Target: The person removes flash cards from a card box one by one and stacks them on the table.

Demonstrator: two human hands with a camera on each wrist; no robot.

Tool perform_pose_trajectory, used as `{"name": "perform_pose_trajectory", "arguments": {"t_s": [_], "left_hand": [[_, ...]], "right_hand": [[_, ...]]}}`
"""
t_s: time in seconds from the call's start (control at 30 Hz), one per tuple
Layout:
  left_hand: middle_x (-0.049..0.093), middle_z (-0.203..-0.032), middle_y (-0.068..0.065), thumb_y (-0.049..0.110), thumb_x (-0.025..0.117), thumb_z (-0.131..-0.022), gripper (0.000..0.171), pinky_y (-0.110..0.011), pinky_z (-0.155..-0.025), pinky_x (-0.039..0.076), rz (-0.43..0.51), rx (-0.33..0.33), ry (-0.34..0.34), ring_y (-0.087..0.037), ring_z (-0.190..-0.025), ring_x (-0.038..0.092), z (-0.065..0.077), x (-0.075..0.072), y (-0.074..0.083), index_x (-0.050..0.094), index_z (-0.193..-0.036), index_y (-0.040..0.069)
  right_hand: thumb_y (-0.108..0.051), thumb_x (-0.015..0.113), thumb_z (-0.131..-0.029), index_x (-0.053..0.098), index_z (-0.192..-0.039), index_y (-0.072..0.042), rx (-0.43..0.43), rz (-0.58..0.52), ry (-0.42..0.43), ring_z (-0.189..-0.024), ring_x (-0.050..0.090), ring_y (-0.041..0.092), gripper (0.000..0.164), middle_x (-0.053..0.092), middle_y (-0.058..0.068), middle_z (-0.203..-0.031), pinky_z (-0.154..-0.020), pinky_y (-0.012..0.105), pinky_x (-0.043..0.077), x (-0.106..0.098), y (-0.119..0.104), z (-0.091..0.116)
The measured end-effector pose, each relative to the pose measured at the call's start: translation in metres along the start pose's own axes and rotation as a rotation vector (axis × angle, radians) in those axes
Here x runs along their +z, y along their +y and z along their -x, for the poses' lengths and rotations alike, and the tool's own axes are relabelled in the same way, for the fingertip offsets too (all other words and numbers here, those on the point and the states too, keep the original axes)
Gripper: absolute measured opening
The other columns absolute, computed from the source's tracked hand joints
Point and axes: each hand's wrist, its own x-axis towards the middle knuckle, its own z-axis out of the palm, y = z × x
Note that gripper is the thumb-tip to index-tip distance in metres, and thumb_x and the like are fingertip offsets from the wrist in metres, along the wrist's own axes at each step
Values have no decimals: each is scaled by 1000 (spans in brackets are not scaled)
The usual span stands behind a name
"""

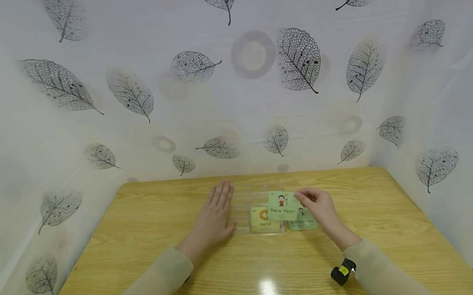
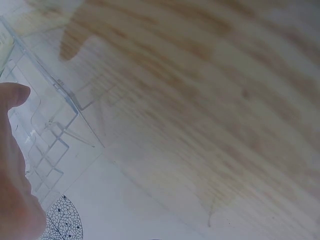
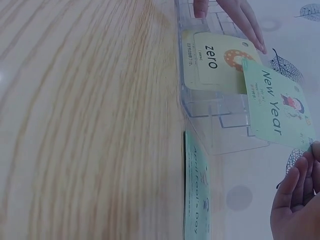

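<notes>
My right hand (image 1: 321,207) pinches a green "New Year" flash card (image 1: 283,206) by its upper right corner, raised in front of a clear plastic rack (image 3: 220,112). In the rack stands a yellow "zero" card (image 1: 260,224), partly covered by the raised card in the head view. My left hand (image 1: 213,215) rests with straight fingers at the rack's left end; its thumb (image 2: 15,95) lies near the rack's edge in the left wrist view. Right of the rack, beneath my right hand, lies a green "April Fool's Day" card (image 3: 197,192), seemingly on a small stack.
The wooden table (image 1: 151,214) extends around the rack on all sides. Behind it hangs a pale curtain (image 1: 234,112) printed with leaves, which also flanks both sides. A black wrist device (image 1: 342,272) sits by my right sleeve.
</notes>
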Motion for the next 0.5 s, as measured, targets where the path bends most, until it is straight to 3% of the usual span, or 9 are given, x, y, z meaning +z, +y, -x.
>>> {"name": "perform_pose_trajectory", "arguments": {"t_s": [0.5], "left_hand": [[13,-178,-23,62,58,-99,103,-46,-137,17,-29,1,5,-37,-166,16,0,1,0,20,-167,-5]], "right_hand": [[-17,67,-106,71,-122,9,31,8,19,-82,61,4,31,70,-4,-91,-76,23,59,-9,4,2]]}}
